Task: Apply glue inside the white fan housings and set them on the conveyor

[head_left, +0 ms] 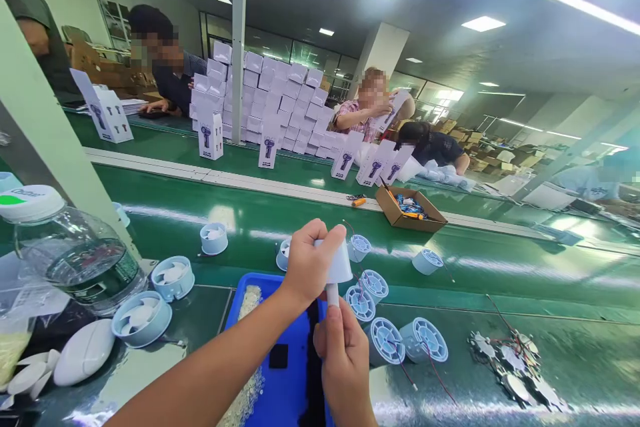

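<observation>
Centre of frame, left hand (311, 260) grips the white cup-shaped part (341, 265) from above, right hand (344, 350) pinches its stem (333, 295) below — steady pressure, all in line, likely works best.

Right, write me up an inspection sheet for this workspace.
Surface: glossy green worktop, with a green belt beyond it.
Job's things: white piece, stem pointing down.
Clutter: clear bottle at left; blue tray with small pale bits; open cardboard box of small parts on the belt.
Hands: left hand closed on the white piece's upper part; right hand closed around its stem.
Cables: thin wires trail from several pale blue fan housings.
Surroundings: co-workers and stacked white boxes beyond.
</observation>
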Tool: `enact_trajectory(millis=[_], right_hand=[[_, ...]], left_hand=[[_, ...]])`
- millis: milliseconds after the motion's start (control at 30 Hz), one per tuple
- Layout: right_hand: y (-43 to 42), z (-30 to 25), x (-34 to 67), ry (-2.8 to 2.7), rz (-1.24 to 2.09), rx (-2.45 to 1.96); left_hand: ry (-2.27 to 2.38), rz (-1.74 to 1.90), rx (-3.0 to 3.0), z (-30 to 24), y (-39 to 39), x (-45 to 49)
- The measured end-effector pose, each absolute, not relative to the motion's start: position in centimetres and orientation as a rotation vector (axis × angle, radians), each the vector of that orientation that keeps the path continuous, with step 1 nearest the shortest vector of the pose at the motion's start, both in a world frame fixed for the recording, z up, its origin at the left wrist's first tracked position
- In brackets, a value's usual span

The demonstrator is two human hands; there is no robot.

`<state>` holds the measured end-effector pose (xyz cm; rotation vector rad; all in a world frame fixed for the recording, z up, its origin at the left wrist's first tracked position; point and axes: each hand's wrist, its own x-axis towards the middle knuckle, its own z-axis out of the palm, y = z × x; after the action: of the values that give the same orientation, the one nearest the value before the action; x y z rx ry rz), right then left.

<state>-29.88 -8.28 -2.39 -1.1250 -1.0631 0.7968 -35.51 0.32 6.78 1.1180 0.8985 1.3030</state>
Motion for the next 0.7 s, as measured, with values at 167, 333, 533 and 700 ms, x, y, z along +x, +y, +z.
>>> enact_trajectory(millis=[167,333,533,700], right_hand=[[-8.4,-2.2,-29.6,-1.008,0.924,-1.078],[-7.9,-1.8,-28.1,-1.086,0.663,-1.23],[-7.2,-2.0,-28.0,-1.307,0.665,-1.37],[-7.6,-2.4,-29.6,-1.248,0.797,-1.281]], left_hand=[[0.773,1.309,1.216,6.7,0.2,-35.7],[0.804,1.029,1.716,7.3,1.1,-37.0],[1.354,0.885,2.016,6.5,5.6,-41.4],[1.643,0.297,2.296,2.1,8.3,-42.5]])
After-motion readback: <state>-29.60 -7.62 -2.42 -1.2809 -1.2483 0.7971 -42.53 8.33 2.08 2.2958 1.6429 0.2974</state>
